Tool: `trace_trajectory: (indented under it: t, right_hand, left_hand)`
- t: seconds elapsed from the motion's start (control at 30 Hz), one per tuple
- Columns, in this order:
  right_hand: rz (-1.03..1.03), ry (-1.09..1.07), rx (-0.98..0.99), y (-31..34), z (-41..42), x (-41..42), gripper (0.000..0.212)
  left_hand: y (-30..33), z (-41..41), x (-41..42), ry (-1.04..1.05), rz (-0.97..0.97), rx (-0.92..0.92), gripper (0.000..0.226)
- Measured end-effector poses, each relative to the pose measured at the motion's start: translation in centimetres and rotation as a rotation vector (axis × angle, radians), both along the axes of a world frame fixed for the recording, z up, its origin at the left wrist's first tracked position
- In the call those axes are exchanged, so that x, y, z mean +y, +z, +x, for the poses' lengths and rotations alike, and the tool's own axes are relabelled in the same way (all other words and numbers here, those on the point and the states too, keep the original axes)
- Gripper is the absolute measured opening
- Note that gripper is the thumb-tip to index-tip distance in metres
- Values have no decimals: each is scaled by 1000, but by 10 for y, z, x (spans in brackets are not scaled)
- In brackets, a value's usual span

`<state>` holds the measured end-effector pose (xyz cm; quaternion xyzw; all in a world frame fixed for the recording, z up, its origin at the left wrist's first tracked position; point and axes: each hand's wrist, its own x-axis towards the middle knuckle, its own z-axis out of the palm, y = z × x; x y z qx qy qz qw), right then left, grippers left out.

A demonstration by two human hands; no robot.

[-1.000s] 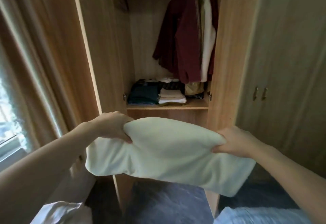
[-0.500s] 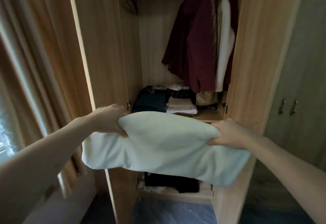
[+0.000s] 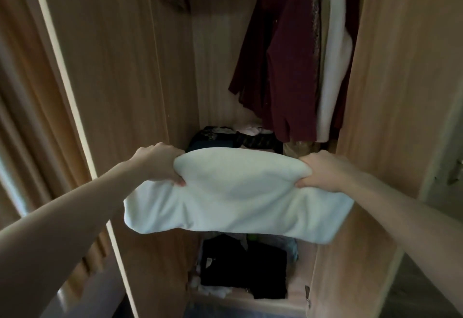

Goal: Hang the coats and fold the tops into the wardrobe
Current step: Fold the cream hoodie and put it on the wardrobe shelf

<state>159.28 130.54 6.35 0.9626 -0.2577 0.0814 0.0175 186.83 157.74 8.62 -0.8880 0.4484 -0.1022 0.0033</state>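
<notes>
The folded white top (image 3: 233, 195) is held level in front of the open wardrobe (image 3: 140, 79), at 6 o'clock from the hanging maroon coat (image 3: 283, 67) and white coat (image 3: 333, 72). It partly hides the middle shelf, where folded stacks (image 3: 235, 138) show just behind its far edge. Dark garments (image 3: 240, 267) lie in the lower compartment directly beneath.

Risks from this position:
- The near half of the top sags below the hands. On insertion this loose half could catch the shelf's front edge and unfold.
- The shelf already carries clothing. Pushing the top in low could shove or topple those stacks.
- Lifting too high at the 1 o'clock side could brush the coat hems.
- Uneven release could let the top slide off into the lower compartment.

Hand state:
- Left hand (image 3: 160, 164): fingers curled closed, pinching the top's 9 o'clock end.
- Right hand (image 3: 323, 169): fingers curled closed, gripping the 3 o'clock end.
</notes>
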Motion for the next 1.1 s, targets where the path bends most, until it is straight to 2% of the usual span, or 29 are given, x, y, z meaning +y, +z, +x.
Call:
trace_trajectory:
  t: [0.13, 0.47, 0.73, 0.9, 1.1]
  right_hand:
    - [-24, -36, -43, 2, 46, -36, 41]
    - [-167, -247, -91, 35, 187, -101, 32]
    - [-274, -318, -56, 69, 274, -157, 26]
    - [-572, -276, -9, 64, 327, -195, 20]
    - [-599, -289, -18, 60, 387, -246, 20]
  left_hand:
    - [2, 37, -38, 37, -4, -24, 54]
    - [34, 182, -144, 25, -13, -73, 58]
    - [46, 284, -226, -70, -24, 27, 65]
    - [49, 334, -269, -14, -90, 58, 61]
    - [46, 389, -322, 10, -92, 43, 66]
